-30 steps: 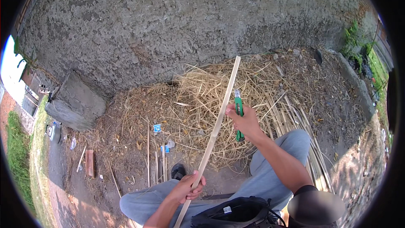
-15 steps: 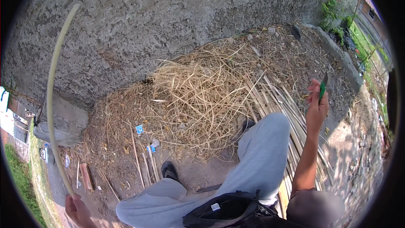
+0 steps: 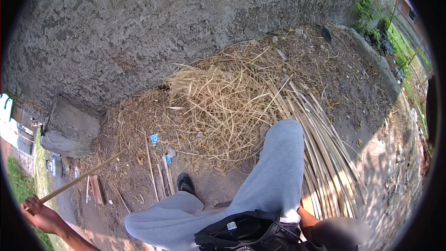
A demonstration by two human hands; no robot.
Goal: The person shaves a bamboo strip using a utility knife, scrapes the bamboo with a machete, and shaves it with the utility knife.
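Observation:
My left hand (image 3: 41,216) is out at the lower left, its fingers closed around one end of a long, narrow bamboo strip (image 3: 81,178). The strip slants up and to the right over the littered ground. At the lower right only a piece of my right forearm (image 3: 306,219) shows, close beside my thigh. The right hand itself is hidden, and so is anything it may hold. Beside my right leg lies a fanned bundle of long split bamboo strips (image 3: 332,158). A heap of thin pale shavings (image 3: 218,107) spreads in front of my feet.
A rough grey wall (image 3: 162,23) rises beyond the heap, with a concrete block (image 3: 69,128) at its left foot. Near my left foot lie several loose strips (image 3: 152,167), blue wrappers (image 3: 154,138) and a reddish-brown piece (image 3: 95,192). An open black bag (image 3: 237,232) rests at my lap.
My left hand has moved left and up, and the strip has swung from standing upright to slanting low rightward. The right hand, with its green-handled knife, has drawn back out of sight.

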